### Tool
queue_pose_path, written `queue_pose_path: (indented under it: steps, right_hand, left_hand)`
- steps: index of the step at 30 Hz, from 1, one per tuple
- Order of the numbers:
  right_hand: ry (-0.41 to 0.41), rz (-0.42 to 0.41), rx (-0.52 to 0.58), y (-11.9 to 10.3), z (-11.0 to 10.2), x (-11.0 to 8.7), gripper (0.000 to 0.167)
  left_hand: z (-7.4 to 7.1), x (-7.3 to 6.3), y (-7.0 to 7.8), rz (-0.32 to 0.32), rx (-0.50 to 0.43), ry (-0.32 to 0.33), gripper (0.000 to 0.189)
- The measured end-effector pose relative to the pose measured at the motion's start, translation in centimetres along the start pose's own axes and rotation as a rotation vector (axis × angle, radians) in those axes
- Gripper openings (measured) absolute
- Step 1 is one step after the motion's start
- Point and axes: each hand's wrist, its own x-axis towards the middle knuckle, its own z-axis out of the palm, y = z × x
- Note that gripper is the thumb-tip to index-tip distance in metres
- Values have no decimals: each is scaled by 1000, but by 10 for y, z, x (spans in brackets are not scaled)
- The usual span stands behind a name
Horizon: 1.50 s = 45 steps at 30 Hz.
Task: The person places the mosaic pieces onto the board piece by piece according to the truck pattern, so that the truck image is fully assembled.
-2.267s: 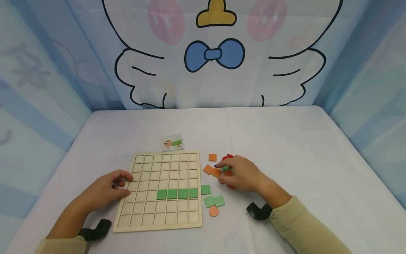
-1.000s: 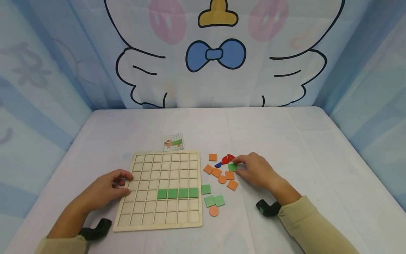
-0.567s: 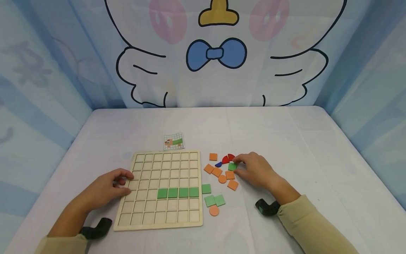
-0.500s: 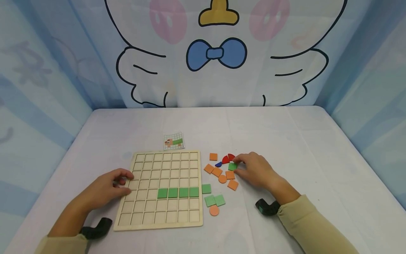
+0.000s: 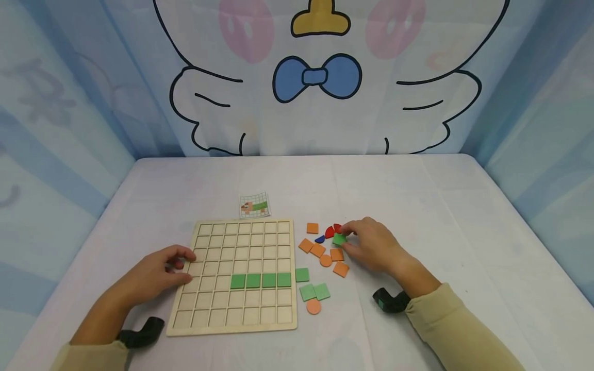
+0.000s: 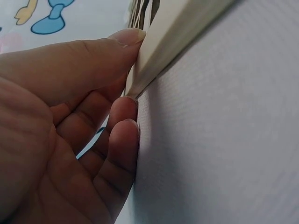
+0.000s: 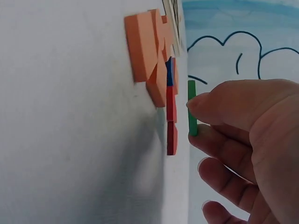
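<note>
One green tile [image 7: 192, 112] pinched by its edges in my R hand [image 5: 373, 245], just above the table [image 5: 417, 206], prob. keeping its face clear; L hand [image 5: 152, 272], loosely bent, touches board [image 5: 232, 330] rim, prob. steadying it.

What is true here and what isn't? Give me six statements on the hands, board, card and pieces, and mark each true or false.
1. The card lies beyond the far edge of the board. True.
2. The left hand rests on the card. False: it touches the left edge of the board.
3. The right hand pinches a green square. True.
4. Seven green squares sit in the board. False: four do, all in one row.
5. The blue piece is off the board. True.
6. Both round orange pieces are on the board. False: they lie on the table, to its right.
</note>
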Motion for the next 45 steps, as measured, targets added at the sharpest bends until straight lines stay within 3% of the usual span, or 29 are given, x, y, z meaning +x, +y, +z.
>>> queue_pose_path:
  steps: [7,16,31,45]
  right_hand:
    - [10,-124,61,-18,0,3,22]
    - [11,-282,35,-46,15,12,20]
    - [-78,-324,57,-71,27,16,26]
    - [-66,-382,-8,-79,37,19,24]
  left_hand:
    - [-2,0,0,12,-5,-4,42]
    - [0,0,-1,-2,-2,2,42]
    - [1,0,-2,-2,1,1,42]
    - [1,1,-1,1,13,5,42]
